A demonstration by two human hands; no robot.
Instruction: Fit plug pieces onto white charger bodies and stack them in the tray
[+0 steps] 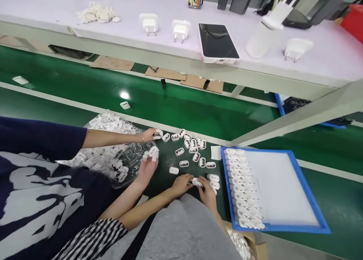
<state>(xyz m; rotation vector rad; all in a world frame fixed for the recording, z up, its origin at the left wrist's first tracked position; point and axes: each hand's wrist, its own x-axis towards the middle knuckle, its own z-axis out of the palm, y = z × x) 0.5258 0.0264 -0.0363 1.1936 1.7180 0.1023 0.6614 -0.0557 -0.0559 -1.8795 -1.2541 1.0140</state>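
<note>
Close in front of my body, my left hand [182,185] and my right hand [207,193] pinch one small white plastic charger piece [196,182] between them. The fingers of both hands are closed on it. Beside my right hand lies a short row of white charger pieces [214,178]. Beyond my hands, several oval white charger housings [193,150] with dark insides are scattered on the green work surface [167,154]. One housing [174,170] lies with its pale face up, near my left hand.
To the right stands a blue-rimmed tray [310,197] with white chargers [244,188] lined along its left side. A co-worker's hands [147,169] hold white parts at left, by a plastic bag [113,154] of parts. A shelf [164,50] carries a phone [218,42] and plug adapters.
</note>
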